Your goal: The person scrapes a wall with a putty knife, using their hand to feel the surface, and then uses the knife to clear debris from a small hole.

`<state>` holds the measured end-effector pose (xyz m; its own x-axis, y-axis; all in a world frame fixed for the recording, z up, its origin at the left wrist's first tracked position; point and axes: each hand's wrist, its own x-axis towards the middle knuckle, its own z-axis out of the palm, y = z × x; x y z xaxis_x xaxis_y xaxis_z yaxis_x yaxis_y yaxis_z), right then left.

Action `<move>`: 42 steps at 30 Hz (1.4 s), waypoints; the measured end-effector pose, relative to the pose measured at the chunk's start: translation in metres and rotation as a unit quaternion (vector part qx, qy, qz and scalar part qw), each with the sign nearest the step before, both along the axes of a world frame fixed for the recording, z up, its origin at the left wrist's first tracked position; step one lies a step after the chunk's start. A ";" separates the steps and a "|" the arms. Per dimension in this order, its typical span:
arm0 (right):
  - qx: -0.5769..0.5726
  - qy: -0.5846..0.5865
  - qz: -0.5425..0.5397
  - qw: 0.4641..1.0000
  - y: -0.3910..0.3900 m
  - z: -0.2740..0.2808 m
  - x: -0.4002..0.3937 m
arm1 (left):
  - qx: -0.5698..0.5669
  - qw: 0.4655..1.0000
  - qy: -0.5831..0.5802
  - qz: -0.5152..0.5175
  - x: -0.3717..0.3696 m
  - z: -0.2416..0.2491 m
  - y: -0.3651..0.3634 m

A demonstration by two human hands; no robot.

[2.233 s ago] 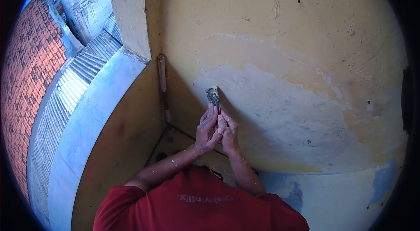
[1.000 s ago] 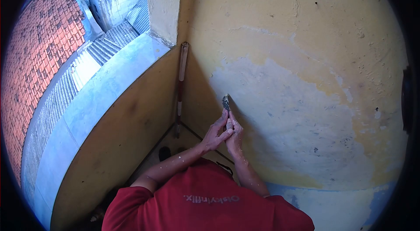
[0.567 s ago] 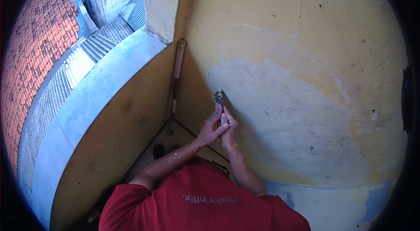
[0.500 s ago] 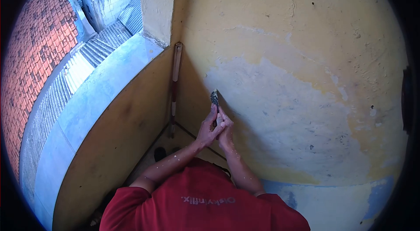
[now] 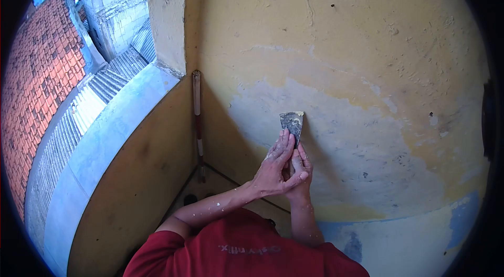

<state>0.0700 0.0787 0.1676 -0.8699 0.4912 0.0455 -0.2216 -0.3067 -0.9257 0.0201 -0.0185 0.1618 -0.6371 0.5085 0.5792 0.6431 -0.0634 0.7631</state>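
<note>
A putty knife (image 5: 292, 121) with a wide, stained metal blade points upward against the yellow wall (image 5: 252, 9). Pale material sticks to the blade's upper edge. My right hand (image 5: 300, 172) is wrapped round its handle, which is mostly hidden. My left hand (image 5: 273, 167) presses its fingers on the lower part of the blade, with the thumb crossing over my right hand. Around the blade spreads a large whitish patch (image 5: 346, 140) where the yellow paint is gone. White specks dot both hands and forearms.
A wooden and dark red pole (image 5: 197, 101) leans upright in the corner on the left. A low wall with a pale ledge (image 5: 110, 130) curves along the left. Beyond it are corrugated roofing (image 5: 65, 148) and a tiled roof (image 5: 44, 62). Blue paint (image 5: 464, 219) shows lower right.
Both hands and the putty knife have moved right along the wall. The blade has turned from edge-on to showing its broad face. The view has shifted slightly.
</note>
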 end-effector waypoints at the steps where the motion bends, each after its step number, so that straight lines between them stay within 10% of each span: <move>1: -0.032 -0.005 -0.002 0.999 0.003 0.007 0.010 | -0.018 0.999 0.003 -0.047 0.006 0.000 0.002; 20: -0.083 0.112 0.129 0.982 -0.022 0.036 -0.076 | 0.022 0.986 0.105 0.127 -0.055 0.052 -0.023; 42: -0.087 0.098 0.078 0.988 -0.029 0.080 -0.061 | -0.037 0.992 0.118 0.031 -0.053 0.076 -0.031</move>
